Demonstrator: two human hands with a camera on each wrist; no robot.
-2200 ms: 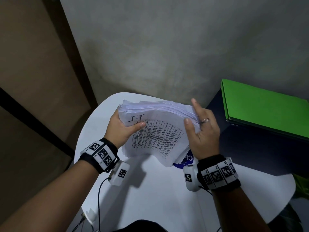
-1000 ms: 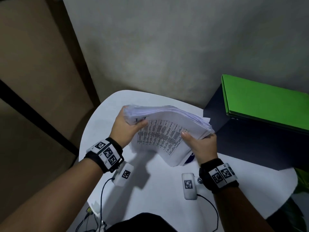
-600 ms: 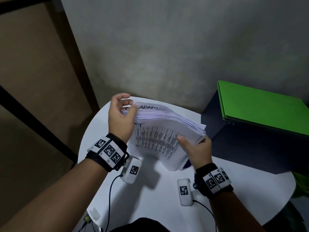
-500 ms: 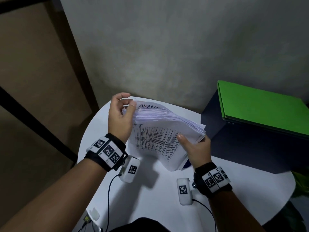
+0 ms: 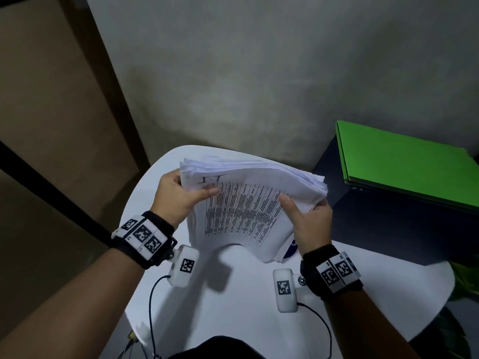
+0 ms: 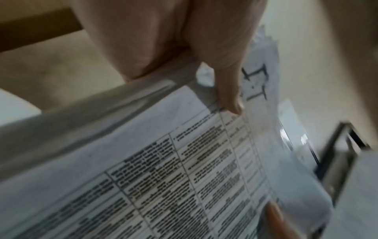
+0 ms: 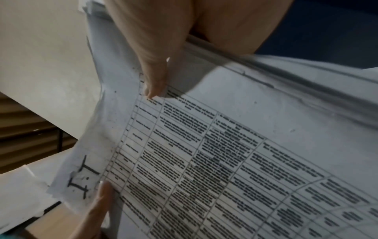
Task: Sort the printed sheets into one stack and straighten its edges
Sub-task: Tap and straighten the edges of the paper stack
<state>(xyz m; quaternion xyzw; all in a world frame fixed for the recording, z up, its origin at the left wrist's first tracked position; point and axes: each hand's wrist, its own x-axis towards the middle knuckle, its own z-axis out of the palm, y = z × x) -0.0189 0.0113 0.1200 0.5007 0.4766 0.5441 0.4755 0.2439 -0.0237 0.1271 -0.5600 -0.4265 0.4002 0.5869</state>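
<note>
A thick stack of printed sheets (image 5: 248, 203) hangs above the white round table (image 5: 233, 301), tilted toward me, its facing page a printed table with "I.T" handwritten at the corner. My left hand (image 5: 178, 195) grips the stack's left edge, thumb on the front page, fingers hidden behind. My right hand (image 5: 308, 218) grips the right edge the same way. The left wrist view shows the left thumb (image 6: 227, 90) pressed on the page (image 6: 184, 177). The right wrist view shows the right thumb (image 7: 153, 77) on the sheet (image 7: 225, 153). The stack's top edges are uneven.
A green folder (image 5: 404, 164) lies on a dark cabinet (image 5: 388, 229) right of the table. A grey wall stands behind. A blue round sticker (image 5: 291, 251) peeks out under the stack. Cables (image 5: 153, 320) run along the table's near-left edge.
My left hand came down from the stack's top-left corner and now grips the left edge with its thumb on the front page. The stack's top edge has dropped and the "I.T" corner shows again.
</note>
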